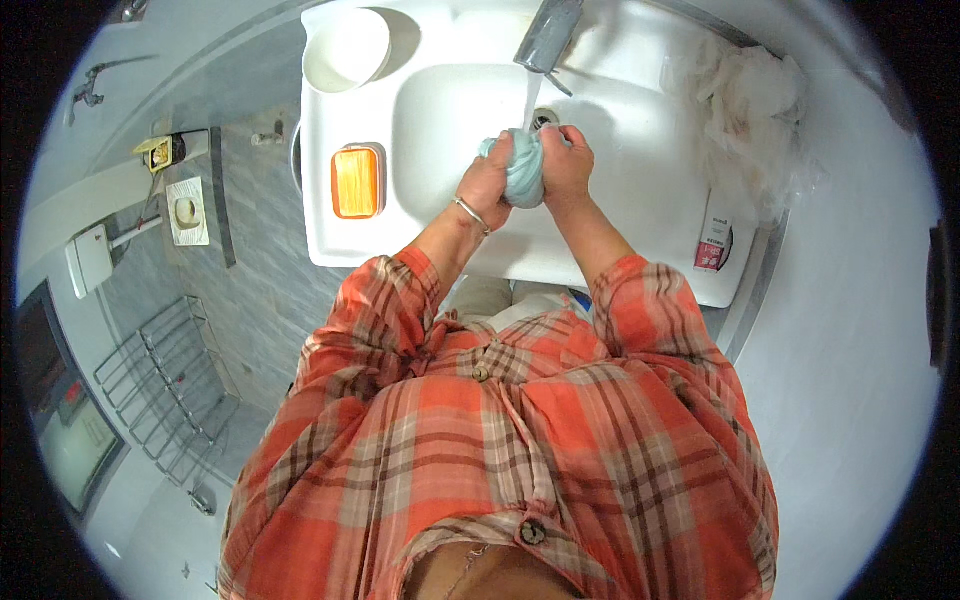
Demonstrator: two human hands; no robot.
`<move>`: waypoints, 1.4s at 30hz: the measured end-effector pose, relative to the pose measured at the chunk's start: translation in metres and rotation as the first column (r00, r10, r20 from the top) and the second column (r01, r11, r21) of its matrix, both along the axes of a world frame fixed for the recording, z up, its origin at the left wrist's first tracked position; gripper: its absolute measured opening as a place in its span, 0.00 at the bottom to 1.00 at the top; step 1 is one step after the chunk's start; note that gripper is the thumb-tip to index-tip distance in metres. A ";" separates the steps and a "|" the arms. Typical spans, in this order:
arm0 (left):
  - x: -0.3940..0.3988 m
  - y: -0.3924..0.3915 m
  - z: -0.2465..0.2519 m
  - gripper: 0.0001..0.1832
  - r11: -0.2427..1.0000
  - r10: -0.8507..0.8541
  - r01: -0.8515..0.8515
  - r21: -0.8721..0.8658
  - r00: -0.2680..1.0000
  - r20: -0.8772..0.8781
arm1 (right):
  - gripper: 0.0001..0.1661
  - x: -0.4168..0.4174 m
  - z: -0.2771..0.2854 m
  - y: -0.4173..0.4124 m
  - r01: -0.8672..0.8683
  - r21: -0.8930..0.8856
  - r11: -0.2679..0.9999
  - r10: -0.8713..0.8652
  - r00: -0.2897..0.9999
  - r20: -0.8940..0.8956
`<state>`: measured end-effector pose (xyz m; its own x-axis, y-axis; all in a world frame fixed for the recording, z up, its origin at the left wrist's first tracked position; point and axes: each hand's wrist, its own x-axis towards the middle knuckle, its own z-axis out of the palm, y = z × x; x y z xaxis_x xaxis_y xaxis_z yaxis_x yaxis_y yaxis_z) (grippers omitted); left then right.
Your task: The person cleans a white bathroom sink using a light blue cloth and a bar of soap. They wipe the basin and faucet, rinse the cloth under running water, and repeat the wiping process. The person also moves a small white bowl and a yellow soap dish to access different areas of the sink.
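A bunched pale blue-green cloth is gripped between my two hands over the white washbasin. My left hand, with a metal bangle at the wrist, closes on its left side. On the other side my right hand has its fingers curled around the cloth. Water runs from the grey faucet down to the cloth's upper edge. Just beyond my right fingers, the drain is partly visible.
An orange-topped soap box and a white bowl-like container stand on the basin's left ledge. Crumpled clear plastic bags and a small printed carton lie on the right ledge. Leftward are a squat toilet and a wire rack.
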<state>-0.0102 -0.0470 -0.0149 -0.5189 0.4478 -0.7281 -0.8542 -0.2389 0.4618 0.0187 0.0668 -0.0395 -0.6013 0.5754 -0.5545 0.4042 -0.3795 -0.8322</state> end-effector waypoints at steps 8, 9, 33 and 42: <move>-0.047 -0.017 0.005 0.38 0.975 -0.212 0.204 0.083 0.972 0.100 | 0.23 -0.002 0.011 -0.013 -0.152 -0.545 0.825 -0.062 0.933 -0.354; -0.053 -0.021 -0.002 0.39 0.979 -0.204 0.201 0.038 0.968 0.148 | 0.23 0.001 0.012 -0.020 -0.178 -0.247 0.952 0.092 0.942 -0.322; -0.003 -0.021 -0.049 0.17 0.618 -0.638 -0.124 -0.777 0.498 -0.587 | 0.22 0.012 0.005 -0.024 -0.275 0.237 0.932 0.333 0.906 -0.261; 0.006 -0.035 -0.046 0.20 0.835 -0.469 0.114 -0.539 0.661 -0.586 | 0.18 0.022 -0.023 -0.010 -0.222 -0.670 0.709 0.213 0.972 -0.097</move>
<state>-0.0038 -0.0822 -0.0608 -0.8317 0.4068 -0.3778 -0.2493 0.3343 0.9089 0.0406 0.0570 -0.0627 -0.6716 -0.0931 -0.7350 0.5384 -0.7429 -0.3978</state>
